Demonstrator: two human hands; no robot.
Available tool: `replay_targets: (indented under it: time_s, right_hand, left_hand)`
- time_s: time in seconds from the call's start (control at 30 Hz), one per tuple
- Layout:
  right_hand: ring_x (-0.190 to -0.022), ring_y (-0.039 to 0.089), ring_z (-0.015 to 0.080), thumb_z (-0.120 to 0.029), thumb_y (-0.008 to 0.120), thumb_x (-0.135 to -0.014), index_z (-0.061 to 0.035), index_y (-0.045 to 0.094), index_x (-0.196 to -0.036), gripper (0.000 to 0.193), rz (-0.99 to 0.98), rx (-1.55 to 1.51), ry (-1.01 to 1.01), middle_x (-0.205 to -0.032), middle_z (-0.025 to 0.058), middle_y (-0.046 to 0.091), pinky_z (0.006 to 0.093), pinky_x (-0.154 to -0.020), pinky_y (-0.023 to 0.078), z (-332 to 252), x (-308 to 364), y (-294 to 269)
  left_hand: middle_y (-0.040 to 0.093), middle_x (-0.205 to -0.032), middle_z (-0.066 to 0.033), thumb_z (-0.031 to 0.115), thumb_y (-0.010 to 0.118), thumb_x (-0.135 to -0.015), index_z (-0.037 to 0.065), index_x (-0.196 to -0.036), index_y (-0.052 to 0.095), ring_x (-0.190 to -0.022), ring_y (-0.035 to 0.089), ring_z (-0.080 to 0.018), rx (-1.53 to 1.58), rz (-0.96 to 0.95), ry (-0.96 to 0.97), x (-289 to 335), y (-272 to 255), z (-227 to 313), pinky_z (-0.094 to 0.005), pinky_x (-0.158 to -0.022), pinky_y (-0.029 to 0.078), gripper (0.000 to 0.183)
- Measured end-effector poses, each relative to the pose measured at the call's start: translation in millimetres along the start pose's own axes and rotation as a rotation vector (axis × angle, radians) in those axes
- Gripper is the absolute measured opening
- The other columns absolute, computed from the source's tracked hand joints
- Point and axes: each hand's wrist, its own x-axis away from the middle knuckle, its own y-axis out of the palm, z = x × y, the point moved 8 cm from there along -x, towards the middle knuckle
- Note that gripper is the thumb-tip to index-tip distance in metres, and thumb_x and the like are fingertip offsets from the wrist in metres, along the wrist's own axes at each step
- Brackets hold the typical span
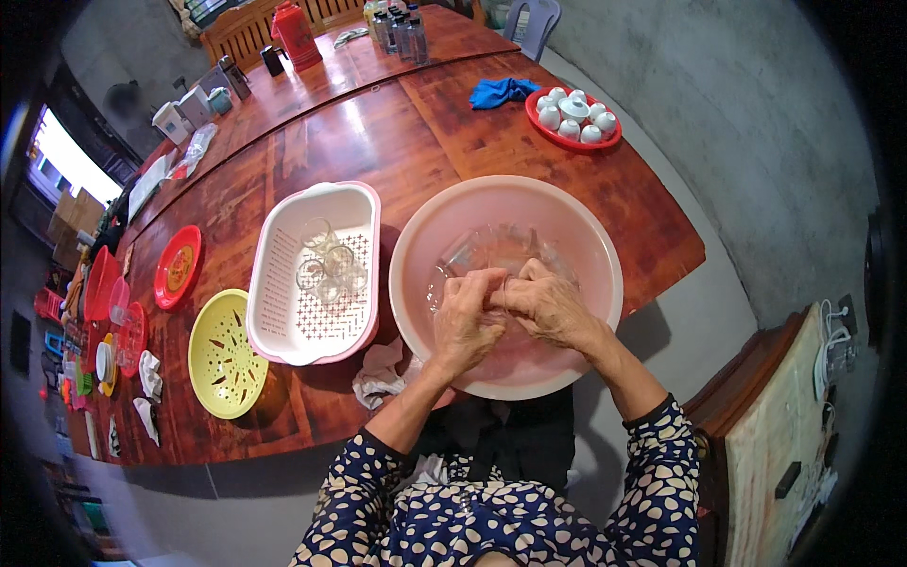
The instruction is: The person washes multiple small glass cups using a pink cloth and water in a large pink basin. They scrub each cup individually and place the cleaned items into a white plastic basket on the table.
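Note:
Both my hands are together over a large pink basin (408, 312) that holds water and several clear glass pieces (463, 253), partly under the surface. My left hand (469, 317) is closed, with its fingertips meeting those of the other hand. My right hand (553, 304) has its fingers curled and pressed in at the same spot. Whatever lies between them is hidden by the fingers. Left of the basin stands a white and pink draining basket (274, 255), with several clear drinking glasses (331, 269) inside.
A yellow colander (210, 378) and a red plate (194, 248) lie to the left. A crumpled cloth (380, 373) sits at the table's front edge. A red tray (612, 142) of white cups, a blue cloth (503, 92), dark bottles (408, 40) and a red thermos (297, 40) stand farther back.

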Motion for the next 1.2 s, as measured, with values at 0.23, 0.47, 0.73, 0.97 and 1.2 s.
replay_targets:
  time_s: [0.23,0.47,0.73,0.97,1.2]
  right_hand:
    - [-0.071,0.054,0.0145,-0.004,0.054,-0.081,-0.0007,0.06,-0.085,0.008,-0.033,-0.806,0.474,-0.077,0.0046,0.06,0.0284,-0.064,0.045,47,19,15]
    - [-0.063,0.052,0.0184,0.001,0.047,-0.079,0.0023,0.053,-0.086,0.01,-0.019,-0.461,0.511,-0.07,0.0091,0.054,0.031,-0.059,0.044,45,25,31]
    - [-0.099,0.056,0.0397,-0.003,0.05,-0.081,0.0082,0.049,-0.111,0.032,-0.42,0.151,0.201,-0.115,0.0275,0.045,0.0476,-0.078,0.05,17,19,102]
    - [-0.104,0.053,0.0421,-0.01,0.05,-0.084,0.0036,0.053,-0.114,0.033,-0.522,0.203,0.559,-0.126,0.0257,0.038,0.0485,-0.085,0.047,39,22,126]
    - [-0.099,0.055,0.0435,-0.007,0.053,-0.079,0.003,0.065,-0.083,0.015,-0.694,0.236,0.214,-0.106,0.0269,0.057,0.0485,-0.082,0.049,24,21,131]
  left_hand:
    - [0.059,-0.107,-0.0068,0.004,0.067,-0.068,0.013,-0.123,0.049,-0.093,0.056,-0.024,-0.185,0.039,-0.08,5,-5,-7,-0.037,-0.083,0.048,0.058]
    - [0.057,-0.104,-0.0144,0.017,0.07,-0.081,0.001,-0.118,0.04,-0.091,0.06,-0.0194,0.743,0.184,-0.467,5,-2,-55,-0.0307,-0.072,0.052,0.05]
    - [0.055,-0.106,-0.0128,0.024,0.071,-0.084,0.0,-0.12,0.039,-0.092,0.057,-0.0164,0.93,0.313,-0.575,9,-10,-69,-0.0255,-0.07,0.051,0.054]
    - [0.056,-0.103,-0.0096,0.026,0.07,-0.084,0.002,-0.118,0.043,-0.091,0.056,-0.0143,0.928,0.31,-0.649,12,0,-68,-0.0265,-0.072,0.049,0.05]
    - [0.057,-0.095,-0.0058,0.028,0.064,-0.088,0.004,-0.115,0.046,-0.083,0.058,-0.0145,1.215,0.192,-0.77,14,25,-87,-0.0293,-0.067,0.052,0.041]
